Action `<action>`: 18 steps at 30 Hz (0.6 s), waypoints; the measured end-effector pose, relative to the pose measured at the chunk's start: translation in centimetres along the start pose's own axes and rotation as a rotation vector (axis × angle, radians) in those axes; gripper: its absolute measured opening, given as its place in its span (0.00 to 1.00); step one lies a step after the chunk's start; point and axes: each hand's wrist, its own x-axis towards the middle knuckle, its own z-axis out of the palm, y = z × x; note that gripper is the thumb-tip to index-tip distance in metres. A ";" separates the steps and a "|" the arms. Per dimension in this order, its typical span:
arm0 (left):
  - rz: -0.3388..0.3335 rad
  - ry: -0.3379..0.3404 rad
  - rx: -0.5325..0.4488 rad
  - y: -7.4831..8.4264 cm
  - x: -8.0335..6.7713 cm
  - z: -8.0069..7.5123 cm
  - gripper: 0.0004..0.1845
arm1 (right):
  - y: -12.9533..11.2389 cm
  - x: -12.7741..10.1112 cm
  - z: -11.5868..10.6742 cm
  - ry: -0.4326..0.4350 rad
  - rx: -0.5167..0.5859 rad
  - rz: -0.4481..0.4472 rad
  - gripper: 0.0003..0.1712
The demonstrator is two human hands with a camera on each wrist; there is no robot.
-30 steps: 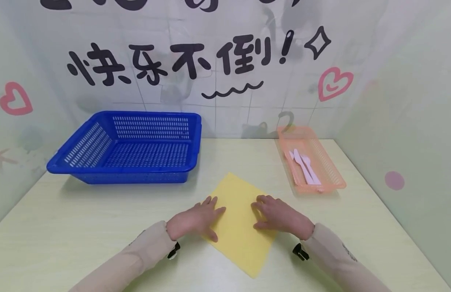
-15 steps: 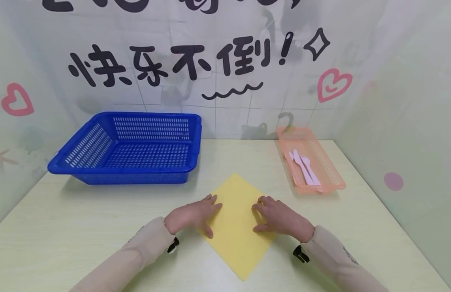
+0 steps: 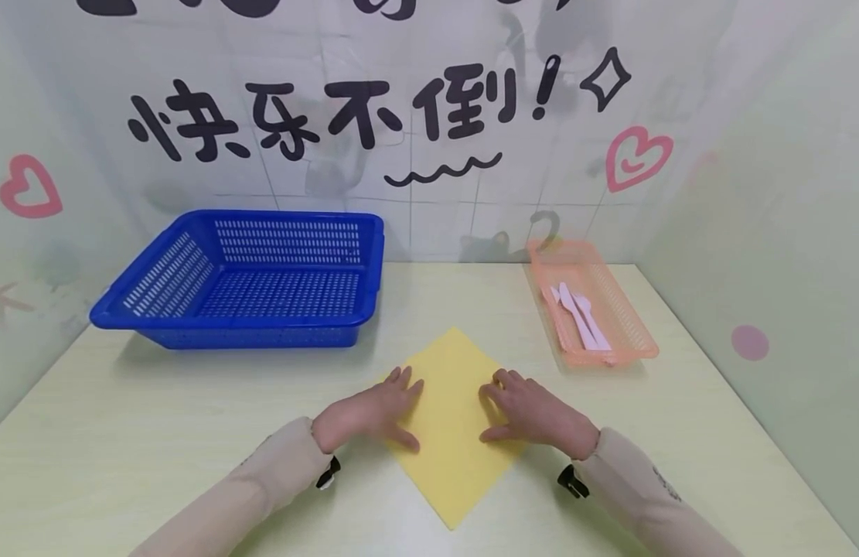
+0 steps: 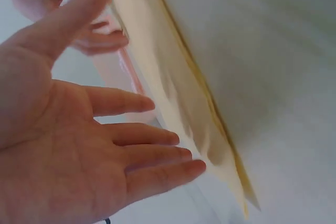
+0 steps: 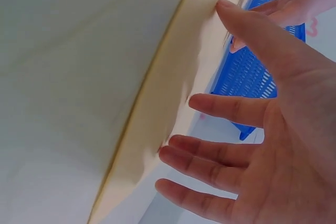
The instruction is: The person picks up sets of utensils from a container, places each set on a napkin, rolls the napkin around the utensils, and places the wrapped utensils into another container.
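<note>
The left hand (image 3: 376, 410) was over the left side of a yellow cloth (image 3: 448, 433), fingers apart and pretty straight, not clamped on anything. The cloth was smack between the two hands, lying flat in a diamond with its long axis running straight away from the person, so neither hand was really nearer. Looked folded too, since the left wrist view showed a doubled edge. The right hand (image 3: 540, 414) was over the other side, fingers apart and a bit bent, not wrapped round anything either. Fingertips were right at the cloth, but I couldn't tell how hard they pressed, if at all. Surface-wise, a blue perforated plastic basket (image 3: 262, 322) sat back left on the pale table (image 3: 158, 410), well apart from the right hand, and an orange plastic basket (image 3: 620, 309) with pink cutlery (image 3: 575, 312) in it was back right, beyond the right hand. Behind it all, black Chinese lettering (image 3: 357, 90) ran across the back wall (image 3: 443, 232).
</note>
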 end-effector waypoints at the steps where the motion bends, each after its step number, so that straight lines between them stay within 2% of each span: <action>1: -0.004 0.001 0.000 0.2 -0.1 0.2 0.47 | 0.0 0.0 0.1 0.006 0.006 -0.003 0.30; 4: -0.025 0.003 0.010 0.7 -0.2 0.7 0.50 | 0.0 0.0 0.4 0.013 0.031 -0.011 0.33; 8: -0.046 -0.002 0.020 1.1 -0.1 1.1 0.49 | -0.1 -0.1 0.5 -0.025 0.063 -0.002 0.34; 18: -0.061 -0.017 0.009 0.9 0.1 0.7 0.49 | 0.1 -0.2 0.2 -0.076 0.090 0.006 0.36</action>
